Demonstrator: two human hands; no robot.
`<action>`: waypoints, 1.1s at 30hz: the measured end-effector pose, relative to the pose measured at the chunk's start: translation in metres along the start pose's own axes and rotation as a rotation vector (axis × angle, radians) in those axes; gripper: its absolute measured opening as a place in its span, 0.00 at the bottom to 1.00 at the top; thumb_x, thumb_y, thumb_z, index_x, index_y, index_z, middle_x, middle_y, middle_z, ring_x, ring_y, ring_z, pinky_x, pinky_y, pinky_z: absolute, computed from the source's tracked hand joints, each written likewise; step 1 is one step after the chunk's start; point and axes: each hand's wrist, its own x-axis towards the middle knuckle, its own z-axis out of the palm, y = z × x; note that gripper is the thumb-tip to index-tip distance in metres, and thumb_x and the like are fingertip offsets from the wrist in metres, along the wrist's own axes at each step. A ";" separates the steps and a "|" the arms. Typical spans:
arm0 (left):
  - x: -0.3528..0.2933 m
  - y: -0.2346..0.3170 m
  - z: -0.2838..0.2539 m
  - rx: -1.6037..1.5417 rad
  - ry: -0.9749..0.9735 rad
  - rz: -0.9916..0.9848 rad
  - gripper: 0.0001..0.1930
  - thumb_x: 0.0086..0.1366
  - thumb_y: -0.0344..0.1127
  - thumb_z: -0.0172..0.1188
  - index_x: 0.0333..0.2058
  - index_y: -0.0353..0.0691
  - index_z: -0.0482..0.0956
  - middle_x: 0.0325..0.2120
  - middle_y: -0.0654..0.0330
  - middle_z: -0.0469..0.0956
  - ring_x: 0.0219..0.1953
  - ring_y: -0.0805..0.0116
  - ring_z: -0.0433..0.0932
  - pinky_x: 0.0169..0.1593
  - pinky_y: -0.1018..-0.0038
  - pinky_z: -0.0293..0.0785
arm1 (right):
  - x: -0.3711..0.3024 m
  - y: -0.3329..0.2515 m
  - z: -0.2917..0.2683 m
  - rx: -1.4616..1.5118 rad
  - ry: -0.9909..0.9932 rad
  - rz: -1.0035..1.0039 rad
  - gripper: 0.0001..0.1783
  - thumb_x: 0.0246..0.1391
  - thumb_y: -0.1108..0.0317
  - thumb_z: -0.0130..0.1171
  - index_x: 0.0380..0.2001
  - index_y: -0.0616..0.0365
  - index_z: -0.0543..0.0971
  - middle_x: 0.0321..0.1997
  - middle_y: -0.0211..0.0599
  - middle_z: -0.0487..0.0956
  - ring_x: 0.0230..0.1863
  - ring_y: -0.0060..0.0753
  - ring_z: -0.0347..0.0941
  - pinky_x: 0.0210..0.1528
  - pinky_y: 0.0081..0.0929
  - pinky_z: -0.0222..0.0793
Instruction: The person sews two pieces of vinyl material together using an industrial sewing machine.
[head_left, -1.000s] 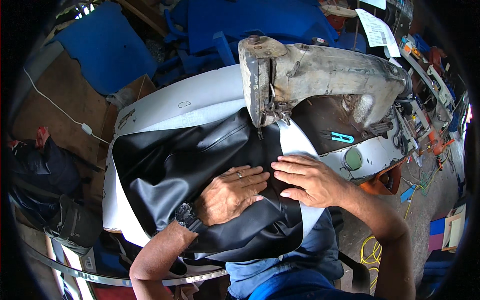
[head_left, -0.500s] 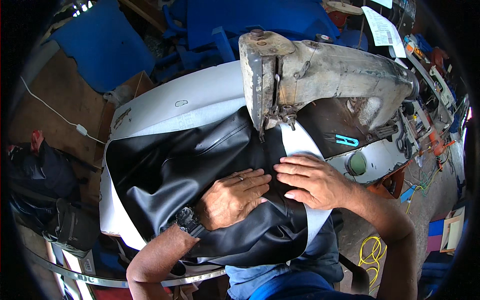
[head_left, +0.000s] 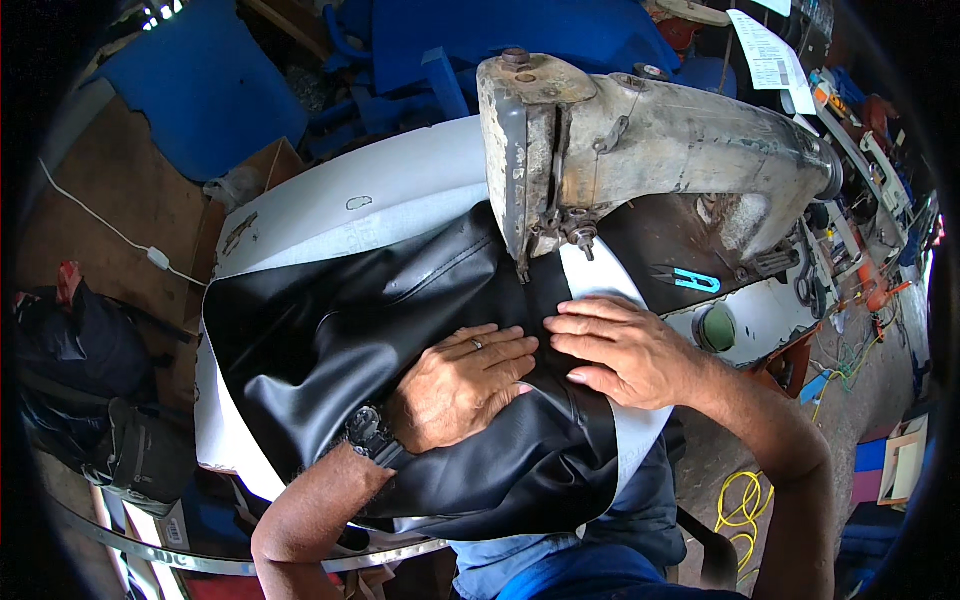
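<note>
A large piece of black leather-like sheet with a pale backing drapes over the white sewing table and hangs off its near edge. Its stitched seam runs under the needle area of a worn grey sewing machine. My left hand, with a ring and a black watch, lies flat on the sheet, fingers stretched to the right. Just across the seam, my right hand presses down with extended fingers, partly over the white backing strip. Both hands sit close in front of the presser foot.
Blue thread snips lie right of the needle. Beyond them are a round container with green contents and black scissors. A dark bag is at far left; a coil of yellow cable lies on the floor.
The view has shifted very slightly. Both hands stay flat on the black sheet in nearly the same spots, the sheet's folds changing a little.
</note>
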 end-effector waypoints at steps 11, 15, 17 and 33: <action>0.006 -0.015 0.001 0.035 0.028 0.009 0.14 0.70 0.39 0.70 0.47 0.35 0.88 0.55 0.52 0.86 0.63 0.56 0.82 0.70 0.57 0.75 | 0.013 0.012 0.001 -0.033 -0.030 0.020 0.19 0.66 0.59 0.67 0.53 0.59 0.85 0.68 0.40 0.79 0.73 0.44 0.70 0.77 0.46 0.63; 0.010 -0.019 -0.001 0.041 0.038 -0.009 0.13 0.70 0.37 0.70 0.48 0.35 0.88 0.55 0.52 0.86 0.64 0.55 0.82 0.70 0.56 0.76 | 0.017 0.016 -0.001 -0.033 -0.037 0.031 0.21 0.62 0.61 0.70 0.55 0.59 0.84 0.70 0.40 0.78 0.74 0.47 0.69 0.77 0.48 0.64; 0.011 -0.022 -0.002 0.039 0.036 -0.009 0.13 0.70 0.38 0.70 0.47 0.35 0.88 0.55 0.52 0.86 0.64 0.55 0.82 0.70 0.56 0.75 | 0.020 0.020 -0.001 -0.034 -0.041 0.027 0.21 0.62 0.62 0.70 0.55 0.59 0.84 0.70 0.39 0.78 0.75 0.46 0.69 0.78 0.47 0.64; 0.022 -0.045 -0.008 0.082 0.060 0.031 0.14 0.73 0.40 0.67 0.47 0.35 0.88 0.56 0.50 0.86 0.62 0.52 0.82 0.67 0.57 0.76 | 0.036 0.035 0.000 -0.059 0.002 0.035 0.19 0.66 0.62 0.66 0.56 0.58 0.83 0.68 0.41 0.78 0.71 0.49 0.71 0.74 0.44 0.66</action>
